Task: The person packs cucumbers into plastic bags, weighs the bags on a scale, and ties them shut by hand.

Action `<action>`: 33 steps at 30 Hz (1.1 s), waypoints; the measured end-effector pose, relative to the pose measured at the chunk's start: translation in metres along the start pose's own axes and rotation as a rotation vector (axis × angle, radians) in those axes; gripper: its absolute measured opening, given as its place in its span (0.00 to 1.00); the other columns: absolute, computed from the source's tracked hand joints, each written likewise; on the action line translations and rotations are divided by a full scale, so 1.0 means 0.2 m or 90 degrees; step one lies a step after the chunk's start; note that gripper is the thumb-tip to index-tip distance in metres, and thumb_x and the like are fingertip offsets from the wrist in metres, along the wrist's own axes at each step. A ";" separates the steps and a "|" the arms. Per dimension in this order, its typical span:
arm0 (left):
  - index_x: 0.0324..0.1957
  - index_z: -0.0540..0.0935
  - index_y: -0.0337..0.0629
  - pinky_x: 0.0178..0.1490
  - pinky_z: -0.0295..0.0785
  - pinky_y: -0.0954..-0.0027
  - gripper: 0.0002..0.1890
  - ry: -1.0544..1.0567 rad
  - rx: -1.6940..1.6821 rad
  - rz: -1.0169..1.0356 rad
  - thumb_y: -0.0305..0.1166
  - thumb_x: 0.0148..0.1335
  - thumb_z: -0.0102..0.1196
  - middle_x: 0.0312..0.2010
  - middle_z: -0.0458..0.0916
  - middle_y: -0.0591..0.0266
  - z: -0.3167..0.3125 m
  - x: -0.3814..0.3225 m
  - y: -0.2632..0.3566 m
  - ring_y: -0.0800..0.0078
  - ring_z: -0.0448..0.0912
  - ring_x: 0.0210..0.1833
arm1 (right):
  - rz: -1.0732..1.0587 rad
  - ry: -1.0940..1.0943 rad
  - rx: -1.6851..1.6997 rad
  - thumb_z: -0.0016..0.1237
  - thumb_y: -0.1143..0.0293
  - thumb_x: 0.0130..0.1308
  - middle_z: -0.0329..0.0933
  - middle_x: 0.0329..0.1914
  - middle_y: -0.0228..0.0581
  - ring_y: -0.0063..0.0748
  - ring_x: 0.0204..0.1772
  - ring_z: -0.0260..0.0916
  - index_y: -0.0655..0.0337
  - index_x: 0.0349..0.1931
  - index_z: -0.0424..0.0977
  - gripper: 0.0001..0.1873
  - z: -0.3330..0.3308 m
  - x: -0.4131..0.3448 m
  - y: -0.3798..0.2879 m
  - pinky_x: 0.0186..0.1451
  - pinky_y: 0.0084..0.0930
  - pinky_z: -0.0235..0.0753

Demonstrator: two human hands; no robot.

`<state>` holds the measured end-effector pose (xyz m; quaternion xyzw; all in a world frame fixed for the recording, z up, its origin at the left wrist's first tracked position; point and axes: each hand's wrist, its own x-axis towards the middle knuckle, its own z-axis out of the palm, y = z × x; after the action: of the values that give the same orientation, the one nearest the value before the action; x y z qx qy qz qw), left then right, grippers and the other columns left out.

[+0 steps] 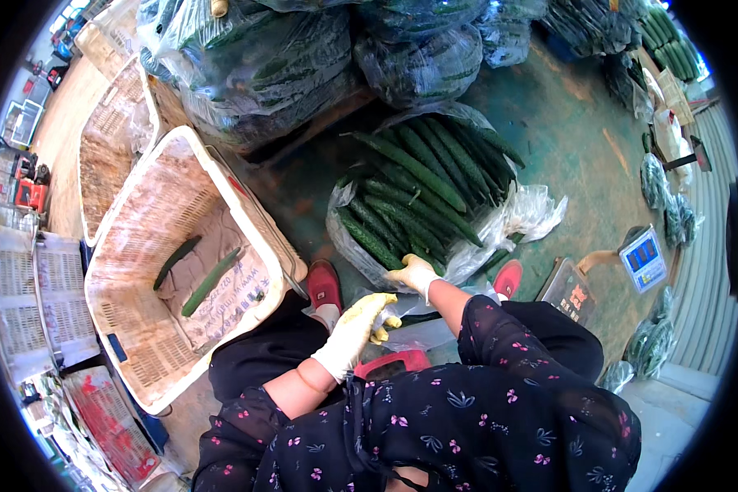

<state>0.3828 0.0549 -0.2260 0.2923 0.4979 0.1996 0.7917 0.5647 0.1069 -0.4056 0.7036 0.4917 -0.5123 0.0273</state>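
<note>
A large pile of dark green cucumbers [430, 163] lies in an opened clear plastic bag [529, 212] on the floor in front of me. My right hand [417, 275], in a pale glove, touches the near edge of the pile. Whether its fingers grip a cucumber or the bag's edge is hidden. Lower and to the left, my left hand [363, 323] wears a yellow-stained glove. Its fingers are curled beside a sheet of clear plastic [421, 335], and I cannot tell if they pinch it. Another cucumber [498, 253] shows beside the plastic, right of the pile.
At my left stands a dirty white plastic crate [181, 147] with two cucumbers [211, 283] on its lined bottom. Stuffed cucumber bags [270, 74] are stacked ahead. A digital scale [642, 258] stands at right. Red shoes [324, 286] flank the bag; a red stool [400, 360] is below me.
</note>
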 end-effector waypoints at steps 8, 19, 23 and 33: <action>0.50 0.72 0.39 0.28 0.66 0.80 0.22 0.026 -0.033 0.016 0.46 0.66 0.37 0.31 0.80 0.61 -0.02 0.04 -0.01 0.81 0.70 0.22 | -0.021 -0.068 0.486 0.38 0.56 0.64 0.74 0.24 0.35 0.19 0.18 0.65 0.61 0.51 0.68 0.21 -0.25 -0.24 -0.05 0.18 0.15 0.62; 0.50 0.70 0.41 0.31 0.69 0.75 0.23 0.053 -0.148 0.023 0.50 0.63 0.41 0.39 0.78 0.60 -0.09 0.12 -0.04 0.74 0.73 0.25 | -0.097 -0.540 0.977 0.49 0.52 0.59 0.74 0.27 0.38 0.23 0.23 0.65 0.62 0.53 0.64 0.29 -0.18 -0.52 0.10 0.24 0.18 0.64; 0.51 0.70 0.43 0.30 0.68 0.75 0.26 0.033 -0.196 0.050 0.53 0.62 0.40 0.41 0.77 0.61 -0.08 0.11 -0.04 0.73 0.73 0.26 | -0.221 -0.367 0.696 0.56 0.72 0.53 0.74 0.43 0.41 0.31 0.46 0.72 0.62 0.55 0.63 0.28 -0.10 -0.47 0.12 0.53 0.30 0.68; 0.53 0.69 0.42 0.26 0.66 0.79 0.26 0.084 -0.170 0.058 0.52 0.63 0.38 0.39 0.78 0.60 -0.09 0.11 -0.08 0.76 0.72 0.22 | -0.133 -0.329 -0.146 0.52 0.59 0.51 0.77 0.42 0.37 0.28 0.45 0.72 0.57 0.49 0.73 0.24 -0.15 -0.51 0.33 0.47 0.26 0.71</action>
<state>0.3772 0.0605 -0.2580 0.1929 0.5043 0.3186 0.7791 0.6338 0.0207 -0.3463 0.4875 0.5931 -0.6155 0.1782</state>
